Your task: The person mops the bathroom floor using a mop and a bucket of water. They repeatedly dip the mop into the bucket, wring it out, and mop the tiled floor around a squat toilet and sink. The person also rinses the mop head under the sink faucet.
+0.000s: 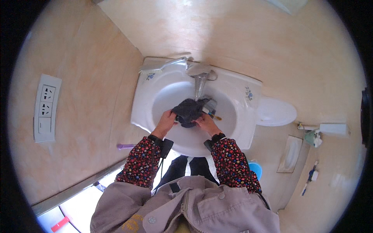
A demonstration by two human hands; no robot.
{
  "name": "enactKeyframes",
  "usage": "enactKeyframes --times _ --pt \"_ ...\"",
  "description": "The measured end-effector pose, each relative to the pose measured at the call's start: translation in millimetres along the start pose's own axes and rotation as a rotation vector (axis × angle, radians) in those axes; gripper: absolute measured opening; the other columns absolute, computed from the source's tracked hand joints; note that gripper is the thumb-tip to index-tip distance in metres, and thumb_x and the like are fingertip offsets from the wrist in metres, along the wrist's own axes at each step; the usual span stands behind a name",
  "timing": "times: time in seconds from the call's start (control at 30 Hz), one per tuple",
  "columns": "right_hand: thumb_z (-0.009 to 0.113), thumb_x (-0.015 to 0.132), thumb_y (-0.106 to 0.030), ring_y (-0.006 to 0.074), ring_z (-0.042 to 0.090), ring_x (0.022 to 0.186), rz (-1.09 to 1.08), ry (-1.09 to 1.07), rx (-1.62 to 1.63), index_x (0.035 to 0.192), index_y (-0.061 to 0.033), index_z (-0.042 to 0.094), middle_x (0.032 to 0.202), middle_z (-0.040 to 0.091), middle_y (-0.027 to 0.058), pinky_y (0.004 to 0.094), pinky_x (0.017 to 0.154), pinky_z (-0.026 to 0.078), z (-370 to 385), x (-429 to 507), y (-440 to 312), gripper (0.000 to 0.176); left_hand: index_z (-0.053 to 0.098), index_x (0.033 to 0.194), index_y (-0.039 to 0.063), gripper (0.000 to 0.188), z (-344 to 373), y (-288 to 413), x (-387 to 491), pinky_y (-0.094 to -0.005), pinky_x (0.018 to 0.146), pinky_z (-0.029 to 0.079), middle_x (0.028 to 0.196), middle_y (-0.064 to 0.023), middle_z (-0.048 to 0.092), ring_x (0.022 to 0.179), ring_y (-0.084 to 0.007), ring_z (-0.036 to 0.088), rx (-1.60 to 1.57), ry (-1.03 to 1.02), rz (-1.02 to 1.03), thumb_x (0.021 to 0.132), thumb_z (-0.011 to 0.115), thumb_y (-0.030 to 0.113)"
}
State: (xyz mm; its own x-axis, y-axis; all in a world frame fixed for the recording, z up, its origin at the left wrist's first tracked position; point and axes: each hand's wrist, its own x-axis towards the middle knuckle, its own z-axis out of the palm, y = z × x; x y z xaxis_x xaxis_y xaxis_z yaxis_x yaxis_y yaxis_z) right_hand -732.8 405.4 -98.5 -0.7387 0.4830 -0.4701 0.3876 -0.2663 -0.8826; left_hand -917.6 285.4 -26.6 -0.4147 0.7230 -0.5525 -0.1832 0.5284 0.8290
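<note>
A dark grey cloth (188, 111) hangs bunched between my two hands over the basin of a white ceramic washbasin (174, 139), below the spout of a metal faucet (200, 83). My left hand (167, 122) grips its left edge. On the lower right side, my right hand (207, 123) pinches it with bent fingers. Just beyond that hand shows a toothbrush (217, 117) with a yellowish tip; whether the hand touches it, I cannot tell. Next to the toothbrush is a small grey and white item (208, 106), partly covered and too unclear to name.
A white scrub brush (163, 66) lies on the basin's back left ledge. To the right is a toilet with a white lid (276, 111). A light blue bucket (255, 169) stands on the floor. Wall sockets (46, 108) are at left, a purple handle (125, 146) below them.
</note>
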Motion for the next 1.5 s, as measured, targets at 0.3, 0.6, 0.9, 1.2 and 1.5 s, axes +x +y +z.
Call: enactKeyframes --times 0.3,0.6,0.9,1.2,1.5 --pt "0.069 0.075 -0.025 0.0352 0.063 0.086 -0.278 0.172 -0.747 0.107 -0.0055 0.057 0.089 0.066 0.0163 0.0444 0.076 0.05 19.8 -10.0 -4.1 0.039 0.059 0.111 -0.002 0.035 16.3 -78.9 31.3 -0.0444 0.085 0.046 0.104 -0.023 0.062 0.099 -0.0369 0.06 0.426 0.387 0.202 0.088 0.054 0.024" --pt "0.067 0.075 -0.018 0.0254 0.064 0.075 0.006 0.515 -0.324 0.093 -0.0019 0.063 0.083 0.066 0.0166 0.0345 0.072 0.049 -28.7 -15.1 -27.8 0.025 0.065 0.087 -0.001 0.023 25.5 -49.9 34.4 -0.0271 0.059 0.044 0.065 -0.0011 0.059 0.062 -0.0096 0.053 0.08 0.203 0.077 0.083 0.064 0.022" --pt "0.067 0.075 -0.02 0.0232 0.064 0.074 0.002 0.568 -0.308 0.087 -0.0007 0.064 0.077 0.066 0.0147 0.0353 0.068 0.05 -3.2 -6.1 -26.5 0.022 0.055 0.114 0.003 0.036 20.6 -43.8 27.0 -0.0302 0.063 0.05 0.086 -0.0044 0.06 0.074 -0.015 0.058 -0.121 0.345 -0.112 0.086 0.061 0.024" --pt "0.066 0.077 -0.017 0.0268 0.063 0.067 -0.132 0.789 -0.146 0.082 -0.0012 0.062 0.075 0.065 0.0146 0.0371 0.062 0.049 25.4 17.2 -7.9 0.018 0.018 0.143 0.016 0.08 29.4 -43.3 -22.0 -0.0501 0.085 0.046 0.134 -0.0112 0.033 0.114 -0.0318 0.045 -0.416 0.136 -0.31 0.086 0.058 0.055" --pt "0.062 0.081 -0.012 0.0232 0.06 0.079 -0.337 0.483 -0.435 0.091 -0.0016 0.058 0.09 0.064 0.0111 0.0325 0.072 0.047 29.6 21.1 -20.8 0.015 0.018 0.144 0.017 0.083 40.2 -29.0 -18.2 -0.0619 0.09 0.042 0.143 -0.0109 0.028 0.122 -0.0415 0.04 -0.765 -0.025 -0.277 0.084 0.046 0.068"
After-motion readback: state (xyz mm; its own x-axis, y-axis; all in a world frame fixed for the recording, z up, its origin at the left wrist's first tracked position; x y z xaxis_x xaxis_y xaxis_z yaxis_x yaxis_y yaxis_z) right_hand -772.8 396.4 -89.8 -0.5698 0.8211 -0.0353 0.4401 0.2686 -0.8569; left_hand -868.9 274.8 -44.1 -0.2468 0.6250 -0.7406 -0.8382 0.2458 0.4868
